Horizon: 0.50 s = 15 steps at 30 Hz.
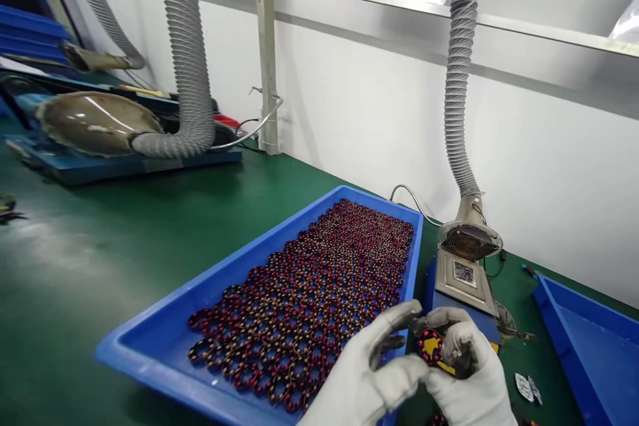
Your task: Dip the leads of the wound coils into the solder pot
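Observation:
Both my hands wear white gloves and meet at the bottom of the view. My right hand (466, 373) pinches a small round wound coil (430, 346), red with a yellow centre. My left hand (372, 373) curls beside it, its fingertips touching the same coil from the left. Just left of them sits a blue tray (150, 339) packed with several identical red coil rings (319, 293) laid flat in rows. Directly behind my hands stands a small blue and metal solder station (463, 277).
A grey ribbed extraction hose (458, 80) drops to a round fan hood (469, 239) over the station. A second blue tray (589, 339) lies at the right. A second hose (187, 53) and a domed hood (92, 121) sit far left on the green bench mat (100, 246).

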Each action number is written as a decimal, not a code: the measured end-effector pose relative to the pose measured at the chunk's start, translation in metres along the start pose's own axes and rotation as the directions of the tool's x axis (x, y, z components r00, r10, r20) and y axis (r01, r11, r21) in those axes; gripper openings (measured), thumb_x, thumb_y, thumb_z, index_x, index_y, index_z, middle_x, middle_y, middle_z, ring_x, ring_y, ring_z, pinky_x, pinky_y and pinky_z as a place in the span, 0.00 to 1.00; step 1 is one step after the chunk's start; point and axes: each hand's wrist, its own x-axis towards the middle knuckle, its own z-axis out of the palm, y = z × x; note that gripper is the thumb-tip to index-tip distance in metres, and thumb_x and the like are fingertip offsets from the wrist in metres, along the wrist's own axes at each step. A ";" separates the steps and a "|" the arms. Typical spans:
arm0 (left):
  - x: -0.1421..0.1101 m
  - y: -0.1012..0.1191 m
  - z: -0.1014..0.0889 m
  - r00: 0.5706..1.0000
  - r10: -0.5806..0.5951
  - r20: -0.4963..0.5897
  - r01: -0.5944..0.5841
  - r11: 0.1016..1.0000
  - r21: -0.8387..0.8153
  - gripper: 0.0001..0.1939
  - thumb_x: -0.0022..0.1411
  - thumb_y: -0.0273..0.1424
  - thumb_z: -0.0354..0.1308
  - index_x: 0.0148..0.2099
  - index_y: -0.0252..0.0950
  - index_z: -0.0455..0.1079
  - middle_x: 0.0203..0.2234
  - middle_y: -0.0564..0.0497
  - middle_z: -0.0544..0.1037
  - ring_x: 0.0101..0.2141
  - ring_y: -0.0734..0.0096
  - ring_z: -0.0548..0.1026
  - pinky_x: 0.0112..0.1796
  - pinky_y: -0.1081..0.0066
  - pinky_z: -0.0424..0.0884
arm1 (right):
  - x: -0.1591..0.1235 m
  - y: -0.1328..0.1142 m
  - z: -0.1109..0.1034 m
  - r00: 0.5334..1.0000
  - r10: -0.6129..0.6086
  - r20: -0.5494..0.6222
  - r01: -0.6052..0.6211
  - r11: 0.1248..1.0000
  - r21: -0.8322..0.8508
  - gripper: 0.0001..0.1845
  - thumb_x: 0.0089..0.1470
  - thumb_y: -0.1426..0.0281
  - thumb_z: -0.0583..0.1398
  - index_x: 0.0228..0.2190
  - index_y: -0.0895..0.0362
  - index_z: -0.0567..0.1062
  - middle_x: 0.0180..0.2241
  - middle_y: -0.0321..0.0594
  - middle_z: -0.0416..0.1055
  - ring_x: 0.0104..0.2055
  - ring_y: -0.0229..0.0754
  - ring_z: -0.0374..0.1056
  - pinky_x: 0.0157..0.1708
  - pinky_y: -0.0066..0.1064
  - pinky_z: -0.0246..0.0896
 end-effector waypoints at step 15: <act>0.000 0.021 -0.009 0.893 0.195 -0.407 -0.343 0.879 -0.332 0.09 0.41 0.35 0.68 0.28 0.40 0.74 0.31 0.54 0.79 0.36 0.71 0.75 0.40 0.77 0.70 | -0.015 -0.014 0.029 0.996 -0.053 -0.068 0.044 0.991 -0.128 0.16 0.46 0.75 0.60 0.18 0.55 0.57 0.29 0.33 0.63 0.32 0.35 0.68 0.29 0.25 0.60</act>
